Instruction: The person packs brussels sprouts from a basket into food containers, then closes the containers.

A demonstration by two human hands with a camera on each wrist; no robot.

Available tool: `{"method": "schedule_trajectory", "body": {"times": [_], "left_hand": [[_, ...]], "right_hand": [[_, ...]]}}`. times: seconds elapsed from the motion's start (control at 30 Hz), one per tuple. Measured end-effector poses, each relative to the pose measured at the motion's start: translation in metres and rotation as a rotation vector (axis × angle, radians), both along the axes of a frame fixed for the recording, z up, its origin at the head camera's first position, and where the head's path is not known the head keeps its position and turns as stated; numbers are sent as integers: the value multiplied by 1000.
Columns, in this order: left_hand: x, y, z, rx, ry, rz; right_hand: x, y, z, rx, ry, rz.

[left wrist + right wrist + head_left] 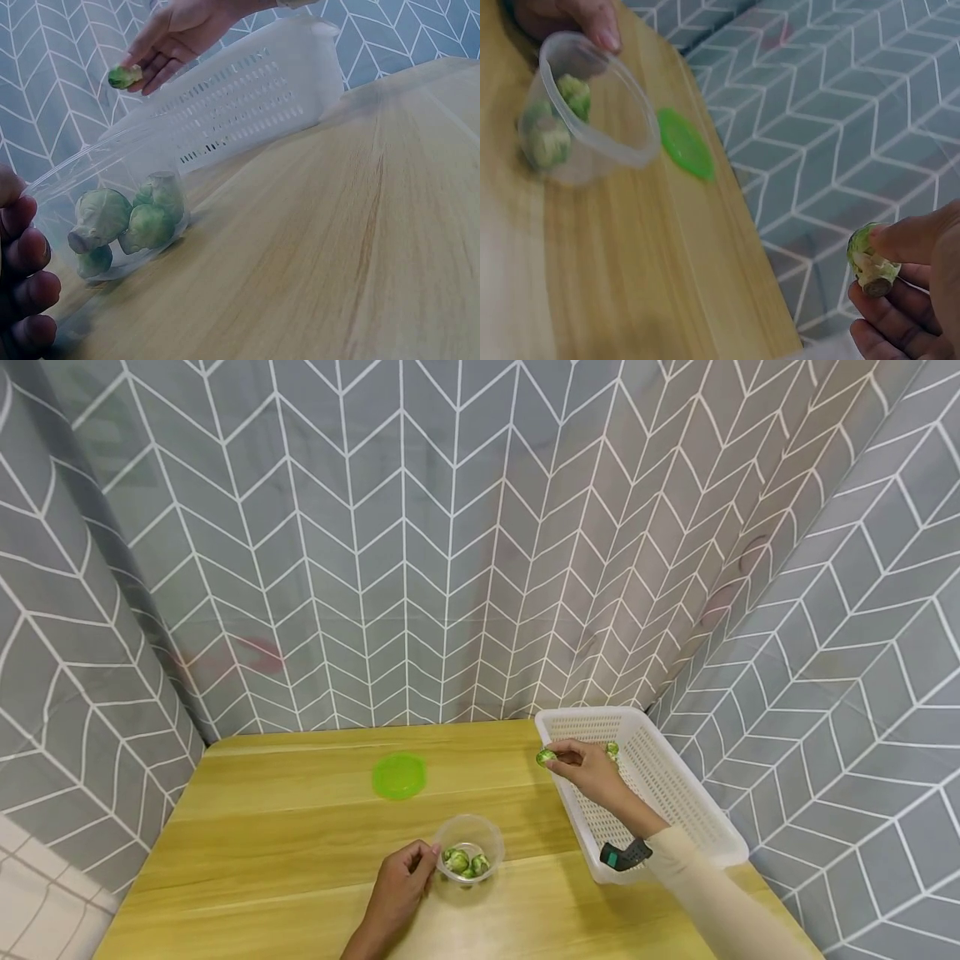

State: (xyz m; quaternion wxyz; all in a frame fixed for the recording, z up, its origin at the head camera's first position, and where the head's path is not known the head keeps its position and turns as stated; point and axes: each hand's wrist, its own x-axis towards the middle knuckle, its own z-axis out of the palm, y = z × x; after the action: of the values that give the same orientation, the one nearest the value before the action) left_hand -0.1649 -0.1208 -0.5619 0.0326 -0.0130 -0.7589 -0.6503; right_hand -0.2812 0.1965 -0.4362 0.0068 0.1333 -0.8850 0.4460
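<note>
My right hand pinches a Brussels sprout between thumb and fingers, above the left rim of a white plastic basket. Another sprout shows in the basket, partly behind this hand. On the table, a clear round plastic tub holds several Brussels sprouts. At the tub's left side my left hand grips its rim with thumb and curled fingers; the left wrist view shows the fingertips beside the tub wall.
A green round lid lies flat on the wooden table, behind the tub. The basket stands at the table's right side. Grey patterned curtains hang behind the table and along both sides.
</note>
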Motion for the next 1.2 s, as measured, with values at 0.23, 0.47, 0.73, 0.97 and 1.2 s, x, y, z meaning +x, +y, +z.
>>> {"method": "schedule_trajectory", "body": {"times": [0.23, 0.47, 0.73, 0.97, 1.2], "left_hand": [[-4, -3, -10, 7, 26, -28], [-4, -4, -11, -2, 45, -41], [-4, -5, -10, 8, 38, -44], [-4, -4, -8, -6, 34, -31], [-3, -4, -8, -7, 21, -34]], "right_hand": [[16, -23, -1, -20, -30, 91], [28, -39, -8, -55, -45, 182], [40, -56, -16, -108, -102, 260], [49, -72, -21, -103, -91, 324], [57, -87, -29, -118, -97, 350]]}}
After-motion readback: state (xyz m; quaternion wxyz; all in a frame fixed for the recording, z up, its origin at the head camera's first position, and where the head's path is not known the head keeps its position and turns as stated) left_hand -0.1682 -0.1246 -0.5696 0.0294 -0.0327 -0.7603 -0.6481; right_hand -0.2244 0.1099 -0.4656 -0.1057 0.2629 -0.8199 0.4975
